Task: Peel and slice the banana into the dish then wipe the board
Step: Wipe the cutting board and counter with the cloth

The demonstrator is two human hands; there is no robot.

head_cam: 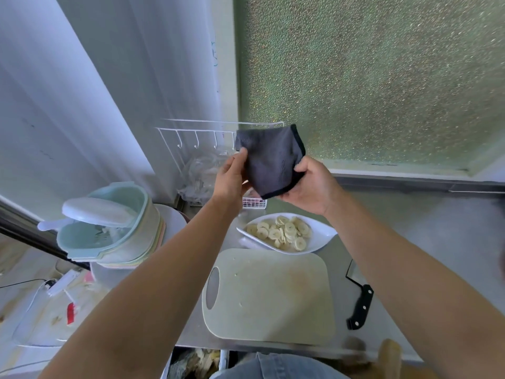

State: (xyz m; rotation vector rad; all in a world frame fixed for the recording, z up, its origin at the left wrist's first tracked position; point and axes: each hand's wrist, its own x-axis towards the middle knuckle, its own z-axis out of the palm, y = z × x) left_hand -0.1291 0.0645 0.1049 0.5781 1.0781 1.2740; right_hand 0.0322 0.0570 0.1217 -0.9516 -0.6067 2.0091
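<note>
item 1, banana slices (282, 233): pale rounds heaped in the white dish (322, 233), centre of the frame, just above the board. i log peeling and slicing as done, going by the full dish; no whole banana or peel shows on the counter that i can make out.

item 2, cutting board (269, 296): pale, rounded, with a handle hole at its left end, lower centre of the frame. a few small crumbs and a faint yellowish smear remain on it. i judge the wipe not yet begun.

item 3, knife (359, 299): black handle, laid flat on the counter just right of the board, untouched.

item 4, grey cloth (273, 160): dark-edged, folded, held up in the air above the dish, centre of the frame, well clear of the board.

item 5, left hand (231, 176): fingers closed in a pinch on the cloth's left edge, thumb on the near face.

item 6, right hand (314, 184): fingers curled under the cloth's lower right corner, thumb pressing on top, so a firm grasp. both hands hold the cloth and nothing else.

item 7, surroundings: stacked pastel bowls (109, 228) at middle left, a white wire rack (191, 138) behind the hands.

remaining, in my estimate: bring the cloth down and wipe the board.
</note>
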